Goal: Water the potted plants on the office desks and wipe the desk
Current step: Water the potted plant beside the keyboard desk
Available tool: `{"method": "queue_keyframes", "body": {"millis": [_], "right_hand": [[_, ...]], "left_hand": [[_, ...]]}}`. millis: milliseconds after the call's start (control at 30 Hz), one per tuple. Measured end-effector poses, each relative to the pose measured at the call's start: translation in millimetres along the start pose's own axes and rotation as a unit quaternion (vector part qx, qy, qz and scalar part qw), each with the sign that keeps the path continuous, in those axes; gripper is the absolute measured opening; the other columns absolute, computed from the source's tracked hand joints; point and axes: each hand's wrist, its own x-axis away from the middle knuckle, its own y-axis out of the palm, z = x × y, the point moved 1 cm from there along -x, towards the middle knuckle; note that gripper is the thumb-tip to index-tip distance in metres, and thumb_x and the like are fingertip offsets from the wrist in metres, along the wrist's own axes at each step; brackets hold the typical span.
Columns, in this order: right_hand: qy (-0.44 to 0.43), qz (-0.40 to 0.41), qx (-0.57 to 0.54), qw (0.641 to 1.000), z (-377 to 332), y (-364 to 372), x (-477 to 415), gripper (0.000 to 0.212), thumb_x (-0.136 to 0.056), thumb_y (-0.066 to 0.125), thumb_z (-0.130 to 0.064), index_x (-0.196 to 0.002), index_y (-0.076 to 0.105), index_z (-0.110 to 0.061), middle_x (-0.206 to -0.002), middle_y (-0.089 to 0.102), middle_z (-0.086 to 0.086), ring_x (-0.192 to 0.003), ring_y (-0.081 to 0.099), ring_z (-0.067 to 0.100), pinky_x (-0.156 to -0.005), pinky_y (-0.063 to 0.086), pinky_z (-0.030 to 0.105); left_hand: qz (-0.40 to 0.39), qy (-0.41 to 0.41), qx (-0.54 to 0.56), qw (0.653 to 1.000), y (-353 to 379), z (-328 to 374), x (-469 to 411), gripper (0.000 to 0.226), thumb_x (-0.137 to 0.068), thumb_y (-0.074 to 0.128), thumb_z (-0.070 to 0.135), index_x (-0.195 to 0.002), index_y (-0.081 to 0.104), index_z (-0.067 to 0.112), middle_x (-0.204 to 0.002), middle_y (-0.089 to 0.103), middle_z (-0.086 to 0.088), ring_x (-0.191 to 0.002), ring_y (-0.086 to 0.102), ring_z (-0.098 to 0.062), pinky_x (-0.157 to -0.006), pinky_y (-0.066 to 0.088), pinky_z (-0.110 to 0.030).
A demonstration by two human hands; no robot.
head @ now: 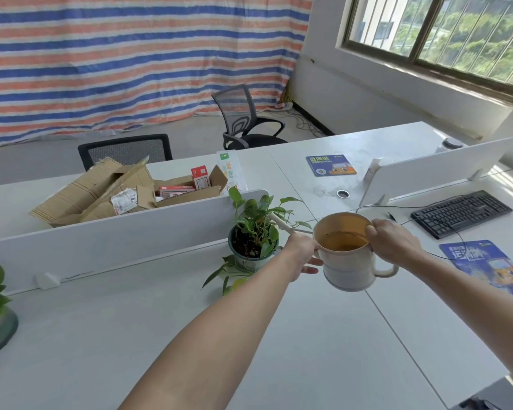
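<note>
While left hand (301, 251) and right hand (393, 242) grip it, cream watering can (348, 270), part-filled, thin spout (282, 224) among potted plant (255, 232) leaves

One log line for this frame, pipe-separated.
phase: watering | left hand: holds cream plastic watering can | right hand: grips its rim | spout over green potted plant

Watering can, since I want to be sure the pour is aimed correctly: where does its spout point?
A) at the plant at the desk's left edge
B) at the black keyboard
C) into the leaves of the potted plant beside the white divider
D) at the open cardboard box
C: the watering can is held by the left hand and right hand, and its spout reaches in among the leaves of the potted plant by the divider.
</note>
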Motion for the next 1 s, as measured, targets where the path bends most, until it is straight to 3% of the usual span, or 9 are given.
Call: {"method": "queue_keyframes", "body": {"millis": [200, 333, 567, 800, 1000], "right_hand": [[-0.019, 0.001, -0.030, 0.999, -9.9, -4.6, 0.4, 0.034, -0.077, 0.030, -0.036, -0.076, 0.055, -0.014, -0.083, 0.064, 0.006, -0.084, 0.057, 0.031, -0.063, 0.037, 0.034], [-0.023, -0.006, -0.027, 0.999, -10.9, -0.5, 0.5, 0.024, -0.093, 0.041, -0.024, -0.076, 0.054, -0.012, -0.082, 0.059, 0.007, -0.083, 0.054, 0.031, -0.061, 0.035, 0.034], [-0.028, -0.025, -0.026, 0.999, -4.9, 7.2, 1.8, 0.023, -0.091, 0.042, -0.023, -0.076, 0.056, -0.012, -0.081, 0.064, 0.006, -0.078, 0.058, 0.027, -0.066, 0.043, 0.035], [-0.012, -0.014, 0.013, 1.000, -1.3, 5.5, 0.0, 0.024, -0.094, 0.039, -0.024, -0.081, 0.056, -0.012, -0.087, 0.059, 0.007, -0.086, 0.055, 0.031, -0.060, 0.032, 0.032], [-0.008, -0.008, 0.017, 1.000, 1.0, 2.3, -8.0, 0.024, -0.091, 0.039, -0.027, -0.078, 0.055, -0.015, -0.086, 0.062, 0.007, -0.084, 0.057, 0.032, -0.062, 0.035, 0.033]], "left_hand": [[0.027, 0.017, 0.012, 0.999, -13.8, 2.8, 0.3, 0.029, -0.094, 0.039, 0.008, -0.113, 0.061, 0.003, -0.093, 0.065, -0.007, -0.077, 0.066, -0.023, -0.069, 0.056, -0.035], [0.032, 0.012, 0.017, 0.999, -19.2, -1.5, 3.6, 0.021, -0.094, 0.038, 0.006, -0.097, 0.059, 0.008, -0.091, 0.064, -0.008, -0.077, 0.064, -0.024, -0.070, 0.054, -0.035], [0.022, -0.010, 0.011, 1.000, -18.8, -14.7, 1.4, 0.031, -0.094, 0.038, 0.007, -0.113, 0.063, 0.002, -0.092, 0.065, -0.007, -0.077, 0.064, -0.023, -0.064, 0.053, -0.032], [0.001, -0.024, 0.011, 1.000, -7.4, -16.5, -0.8, 0.032, -0.095, 0.039, 0.009, -0.117, 0.061, 0.003, -0.095, 0.064, -0.006, -0.081, 0.066, -0.023, -0.065, 0.056, -0.033], [-0.009, -0.012, 0.008, 1.000, -1.5, -7.8, -3.9, 0.031, -0.096, 0.038, 0.009, -0.118, 0.059, 0.005, -0.108, 0.064, -0.010, -0.086, 0.065, -0.024, -0.070, 0.056, -0.036]]}}
